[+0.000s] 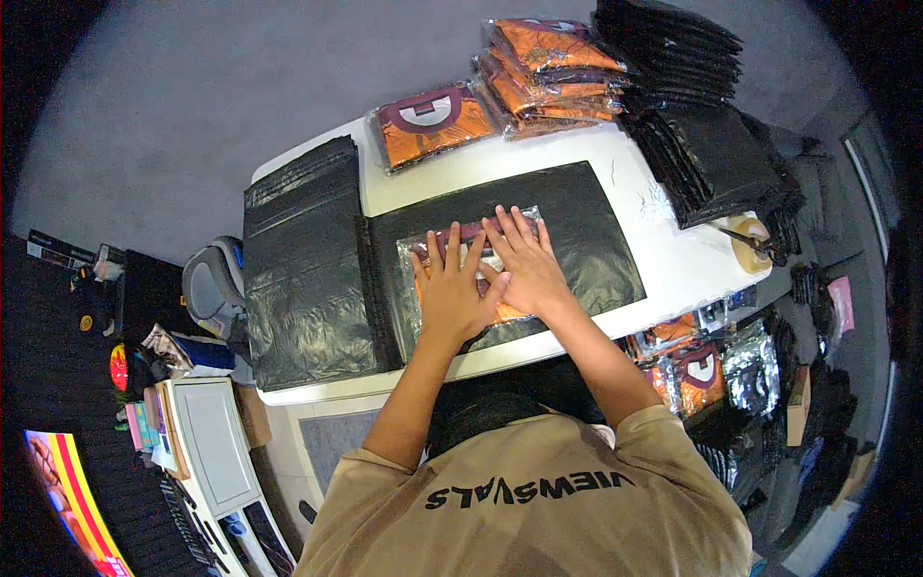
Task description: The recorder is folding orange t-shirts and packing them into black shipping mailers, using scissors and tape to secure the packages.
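Note:
Both of my hands lie palm down on a folded orange and maroon garment (510, 312) in a transparent plastic bag. My left hand (454, 299) covers its left part, fingers spread. Over the right part rests my right hand (530, 270), its fingers also apart, and the two hands meet near the thumbs. Much of the garment is hidden under them. Beneath the package a black plastic bag (595, 245) is spread flat on the white table (533, 353). To the left lies a stack of black plastic bags (306, 281), close beside the spread bag.
One bagged orange garment (433, 126) lies at the far edge, beside a pile of similar packages (551, 79). Filled black packages (728, 155) are stacked at right, near a tape roll (751, 241) and scissors (768, 249). More bagged garments (698, 375) sit below the table's right side.

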Demonstrator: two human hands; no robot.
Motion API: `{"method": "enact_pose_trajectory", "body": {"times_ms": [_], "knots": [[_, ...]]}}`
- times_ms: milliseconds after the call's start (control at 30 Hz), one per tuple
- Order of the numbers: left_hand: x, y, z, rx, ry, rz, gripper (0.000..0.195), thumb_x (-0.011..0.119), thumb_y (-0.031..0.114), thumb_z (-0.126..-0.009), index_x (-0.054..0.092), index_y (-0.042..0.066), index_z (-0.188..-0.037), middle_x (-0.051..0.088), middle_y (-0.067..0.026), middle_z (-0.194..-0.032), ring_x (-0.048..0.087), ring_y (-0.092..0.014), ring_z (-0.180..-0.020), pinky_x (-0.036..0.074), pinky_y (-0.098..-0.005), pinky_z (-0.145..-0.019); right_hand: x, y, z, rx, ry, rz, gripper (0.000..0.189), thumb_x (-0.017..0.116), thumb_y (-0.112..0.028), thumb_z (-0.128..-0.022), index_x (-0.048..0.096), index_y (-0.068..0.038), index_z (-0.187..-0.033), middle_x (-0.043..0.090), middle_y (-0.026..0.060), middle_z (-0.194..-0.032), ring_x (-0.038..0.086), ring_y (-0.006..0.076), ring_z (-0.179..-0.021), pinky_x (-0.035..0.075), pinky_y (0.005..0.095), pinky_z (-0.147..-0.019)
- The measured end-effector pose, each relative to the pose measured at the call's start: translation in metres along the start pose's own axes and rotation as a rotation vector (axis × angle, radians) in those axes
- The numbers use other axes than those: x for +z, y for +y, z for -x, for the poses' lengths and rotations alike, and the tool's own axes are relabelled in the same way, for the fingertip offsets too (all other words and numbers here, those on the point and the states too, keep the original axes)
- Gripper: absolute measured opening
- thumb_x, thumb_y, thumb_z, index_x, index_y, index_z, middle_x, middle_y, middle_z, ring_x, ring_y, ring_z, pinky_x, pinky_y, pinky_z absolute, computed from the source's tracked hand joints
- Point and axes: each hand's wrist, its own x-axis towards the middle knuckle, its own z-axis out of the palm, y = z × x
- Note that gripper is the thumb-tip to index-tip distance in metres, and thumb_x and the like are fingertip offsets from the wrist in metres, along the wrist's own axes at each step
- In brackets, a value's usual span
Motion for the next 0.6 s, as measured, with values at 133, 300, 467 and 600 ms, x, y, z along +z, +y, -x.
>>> {"method": "enact_pose_trajectory", "body": {"times_ms": [133, 300, 467, 600], "knots": [[-0.005, 0.004, -0.001, -0.042, -0.076, -0.074, 0.074, 0.056, 0.062, -0.098, 0.045, 0.026, -0.162, 0.03, -0.0172, -0.172, 0.019, -0.052, -0.158, 0.01, -0.0732, -0.123, -0.002, 0.001, 0.001, 0.014, -0.012, 0.016, 0.078, 0.045, -0.057, -0.106, 0.031, -0.012, -0.167, 0.022, 0.0168, -0.175, 0.013, 0.0332, -0.164, 0.006, 0.0583, -0.131], [-0.004, -0.002, 0.001, -0.055, -0.058, -0.068, 0.074, 0.055, 0.063, -0.098, 0.047, 0.025, -0.161, 0.029, -0.0172, -0.172, 0.019, -0.05, -0.159, 0.011, -0.0727, -0.123, 0.002, 0.002, -0.001, 0.026, -0.012, 0.049, 0.083, 0.045, -0.057, -0.106, 0.026, -0.003, -0.167, 0.019, 0.0166, -0.176, 0.012, 0.0329, -0.164, 0.008, 0.0567, -0.131], [-0.006, -0.007, 0.004, -0.087, -0.069, -0.081, 0.075, 0.052, 0.063, -0.1, 0.046, 0.02, -0.161, 0.028, -0.0173, -0.173, 0.02, -0.045, -0.16, 0.011, -0.0704, -0.125, -0.005, 0.003, 0.003, 0.063, -0.02, 0.014, 0.084, 0.044, -0.057, -0.107, 0.025, -0.001, -0.166, 0.018, 0.0176, -0.176, 0.012, 0.0339, -0.164, 0.009, 0.0562, -0.131], [-0.007, -0.013, 0.007, -0.126, -0.08, -0.04, 0.081, 0.052, 0.064, -0.1, 0.042, 0.013, -0.162, 0.028, -0.0181, -0.172, 0.019, -0.044, -0.16, 0.009, -0.0708, -0.125, -0.01, 0.009, 0.006, 0.122, -0.029, 0.0, 0.084, 0.046, -0.056, -0.106, 0.025, -0.002, -0.167, 0.018, 0.0177, -0.176, 0.014, 0.0345, -0.164, 0.01, 0.0559, -0.131]]}}
